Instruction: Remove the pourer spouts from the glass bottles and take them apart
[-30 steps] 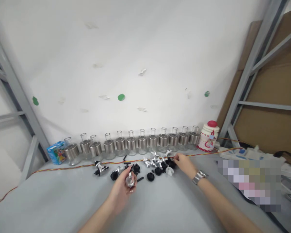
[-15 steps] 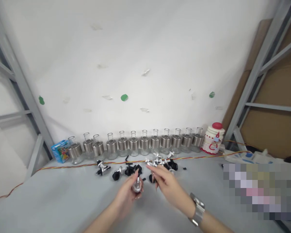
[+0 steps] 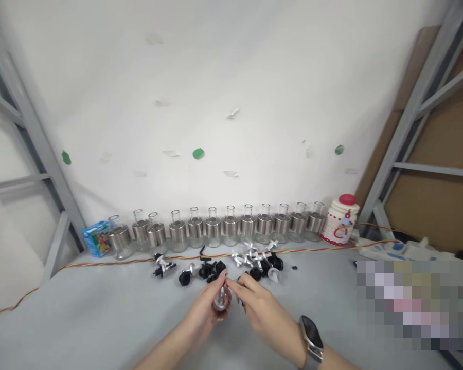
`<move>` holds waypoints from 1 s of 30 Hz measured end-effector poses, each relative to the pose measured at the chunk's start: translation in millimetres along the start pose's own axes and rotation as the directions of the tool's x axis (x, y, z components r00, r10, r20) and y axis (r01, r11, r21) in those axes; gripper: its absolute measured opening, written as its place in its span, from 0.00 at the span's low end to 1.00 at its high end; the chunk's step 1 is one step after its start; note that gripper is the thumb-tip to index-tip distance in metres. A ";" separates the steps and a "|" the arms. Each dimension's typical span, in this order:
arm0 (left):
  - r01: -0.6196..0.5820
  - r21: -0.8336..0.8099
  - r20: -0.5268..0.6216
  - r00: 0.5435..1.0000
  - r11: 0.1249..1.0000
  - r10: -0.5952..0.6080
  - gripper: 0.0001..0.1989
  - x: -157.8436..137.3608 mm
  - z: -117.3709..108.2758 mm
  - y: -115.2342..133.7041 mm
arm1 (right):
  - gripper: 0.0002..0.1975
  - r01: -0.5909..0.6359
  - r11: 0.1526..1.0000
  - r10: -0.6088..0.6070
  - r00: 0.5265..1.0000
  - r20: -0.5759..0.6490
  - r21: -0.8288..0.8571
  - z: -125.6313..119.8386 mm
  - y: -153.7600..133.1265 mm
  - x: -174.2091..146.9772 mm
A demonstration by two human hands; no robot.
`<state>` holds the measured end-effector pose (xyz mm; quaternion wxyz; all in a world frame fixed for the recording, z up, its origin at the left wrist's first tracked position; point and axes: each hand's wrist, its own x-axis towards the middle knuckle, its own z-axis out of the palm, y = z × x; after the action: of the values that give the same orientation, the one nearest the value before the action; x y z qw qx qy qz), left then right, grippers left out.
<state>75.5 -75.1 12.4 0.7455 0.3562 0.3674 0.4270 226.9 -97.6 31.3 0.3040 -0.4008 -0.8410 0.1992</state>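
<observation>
My left hand [image 3: 206, 303] is closed around a silver pourer top [image 3: 220, 300] with a rounded base, its thumb pointing up along the piece. Close beside it, my right hand [image 3: 256, 300] reaches its fingertips to the upper end of that pourer top. The right fingers are curled and pressed together; a dark bit shows under them, too small to name. Behind both hands lie loose black stoppers [image 3: 254, 274] and silver pourer tops [image 3: 250, 252], along with a black-and-silver one [image 3: 164, 267] to the left.
A row of several glass bottles [image 3: 213, 226] with steel sleeves stands along the wall. A blue box [image 3: 96, 239] is at its left end, a white canister with a red lid [image 3: 339, 221] at its right. A twisted red-yellow wire [image 3: 139, 260] crosses the grey table [image 3: 100, 308].
My right hand has moved left and down from the loose parts to the pourer top in my left hand. My left hand has stayed nearly in place, still holding it.
</observation>
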 end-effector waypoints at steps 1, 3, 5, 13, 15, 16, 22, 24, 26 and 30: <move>-0.009 0.001 0.002 1.000 1.000 0.009 0.16 -0.4 0.6 0.3 | 0.33 0.004 1.000 -0.004 1.000 0.006 -0.004 -0.2 -0.3 0.0; -0.019 -0.013 0.014 1.000 1.000 0.019 0.15 -0.8 1.3 0.9 | 0.32 0.009 1.000 -0.009 1.000 0.005 0.007 -0.5 -0.8 0.3; -0.015 -0.033 0.023 1.000 0.999 0.015 0.16 -0.6 1.3 0.9 | 0.32 0.014 0.999 -0.014 1.000 -0.009 0.034 -0.5 -1.0 0.6; 0.007 -0.010 0.035 0.999 1.000 -0.006 0.19 0.4 -0.3 -2.0 | 0.33 0.024 1.000 -0.024 0.999 -0.031 0.009 -0.1 2.3 1.7; -0.002 -0.003 0.035 0.999 1.000 0.002 0.18 -0.7 0.3 -1.8 | 0.33 0.026 1.000 -0.025 0.999 -0.033 0.009 -1.3 1.6 2.0; -0.005 -0.001 0.035 0.999 1.000 0.005 0.19 -1.5 0.8 -1.4 | 0.32 0.024 1.000 -0.023 0.999 -0.033 0.011 -2.0 0.8 2.0; -0.008 0.001 0.065 0.998 1.000 0.008 0.19 -4.7 3.6 2.5 | 0.32 0.005 1.000 -0.005 1.000 -0.020 -0.010 -4.4 -2.7 1.4; -0.009 0.014 0.054 0.998 1.000 0.008 0.19 -4.0 3.6 2.5 | 0.32 0.010 1.000 -0.011 1.000 -0.019 -0.022 -4.2 -1.8 1.4; -0.016 0.032 0.031 0.999 0.999 0.015 0.19 -3.1 3.2 2.0 | 0.32 0.019 1.000 -0.019 1.000 -0.024 -0.024 -3.9 -0.6 1.3; -0.031 0.034 0.054 0.998 0.999 0.029 0.20 -2.3 2.2 1.6 | 0.32 0.048 0.999 -0.049 0.998 -0.050 -0.022 -3.9 0.1 0.9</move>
<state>75.9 -77.1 15.4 0.7424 0.3858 0.3492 0.4219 229.1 -96.5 34.5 0.3257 -0.3881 -0.8446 0.1730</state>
